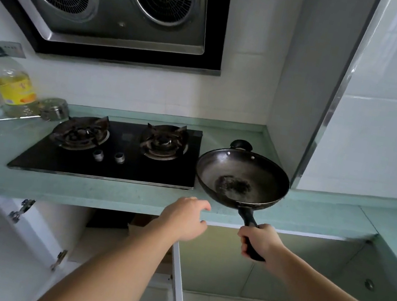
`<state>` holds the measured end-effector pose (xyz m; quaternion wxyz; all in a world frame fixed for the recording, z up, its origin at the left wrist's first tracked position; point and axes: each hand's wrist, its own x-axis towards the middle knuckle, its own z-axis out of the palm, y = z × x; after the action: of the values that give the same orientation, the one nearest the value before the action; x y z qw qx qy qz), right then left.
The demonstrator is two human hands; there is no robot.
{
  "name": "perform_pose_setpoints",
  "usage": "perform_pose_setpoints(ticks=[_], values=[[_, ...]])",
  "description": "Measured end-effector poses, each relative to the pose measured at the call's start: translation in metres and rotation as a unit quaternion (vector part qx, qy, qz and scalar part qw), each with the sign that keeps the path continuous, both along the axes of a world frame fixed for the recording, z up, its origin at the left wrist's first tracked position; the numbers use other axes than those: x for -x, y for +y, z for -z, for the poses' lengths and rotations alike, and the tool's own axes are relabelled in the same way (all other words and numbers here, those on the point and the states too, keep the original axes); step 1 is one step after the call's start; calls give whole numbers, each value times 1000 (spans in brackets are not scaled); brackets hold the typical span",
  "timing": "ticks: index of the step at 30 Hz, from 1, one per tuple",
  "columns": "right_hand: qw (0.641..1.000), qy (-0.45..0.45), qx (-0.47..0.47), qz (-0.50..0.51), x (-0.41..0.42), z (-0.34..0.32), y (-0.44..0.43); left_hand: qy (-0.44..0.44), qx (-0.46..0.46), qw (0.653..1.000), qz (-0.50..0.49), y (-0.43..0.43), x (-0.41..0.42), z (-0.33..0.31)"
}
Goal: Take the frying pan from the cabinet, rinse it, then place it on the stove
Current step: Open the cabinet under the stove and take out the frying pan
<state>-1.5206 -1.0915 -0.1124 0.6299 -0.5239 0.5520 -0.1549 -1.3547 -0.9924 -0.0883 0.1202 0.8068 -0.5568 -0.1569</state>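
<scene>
The dark round metal frying pan (242,176), rigid and likely front-heavy, hangs above the pale green worktop (79,190) near its front edge; the right hand (257,240) wraps its black handle (249,219), the left hand (186,218) hovers loosely spread, empty.

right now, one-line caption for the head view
Right hand holds the frying pan beside the stove, left hand open.

Frying pan (242,178) right of stove (109,150)
</scene>
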Motion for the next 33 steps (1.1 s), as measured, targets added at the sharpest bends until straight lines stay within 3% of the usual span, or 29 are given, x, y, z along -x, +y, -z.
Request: perform_pose_setpoints(ticks=[11, 19, 33], values=[[997, 70, 17, -2, -39, 32, -58, 43, -3, 999, 8, -78, -47, 32], [999, 1, -34, 21, -60, 48, -112, 48, -30, 998, -18, -117, -50, 48], [997, 57, -2, -55, -57, 71, -166, 43, -44, 996, -63, -171, -26, 61]])
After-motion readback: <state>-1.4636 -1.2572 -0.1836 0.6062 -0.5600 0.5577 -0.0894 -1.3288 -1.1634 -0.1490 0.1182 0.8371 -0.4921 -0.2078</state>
